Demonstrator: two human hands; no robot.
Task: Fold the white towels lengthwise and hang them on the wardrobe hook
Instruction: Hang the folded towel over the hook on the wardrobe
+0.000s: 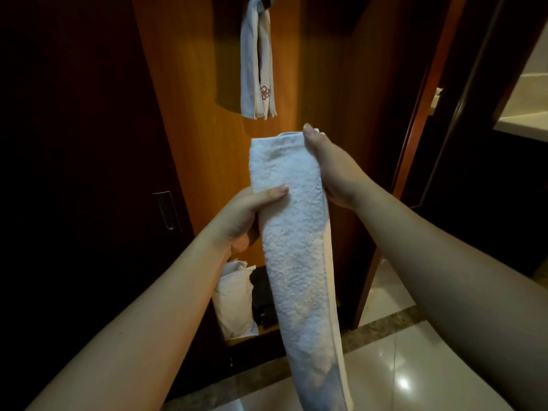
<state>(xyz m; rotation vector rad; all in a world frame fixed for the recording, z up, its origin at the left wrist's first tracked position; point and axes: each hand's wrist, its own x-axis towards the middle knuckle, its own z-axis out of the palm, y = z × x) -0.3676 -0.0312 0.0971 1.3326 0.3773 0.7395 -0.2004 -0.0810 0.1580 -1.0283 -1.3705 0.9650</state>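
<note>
While left hand (252, 215) pinches folded towel (296, 247) mid-length, right hand (329, 164) grips its top corner; most hangs below both grips.

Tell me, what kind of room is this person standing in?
Probably a hotel room's entry by the wardrobe: a wooden wardrobe panel, a white towel with an embroidered emblem hanging from a hook, and a glossy tiled floor.

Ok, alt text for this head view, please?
Both hands hold a folded white towel upright: the right hand grips its top, the left hand pinches its side. Another towel already hangs on the wardrobe hook above.
</note>
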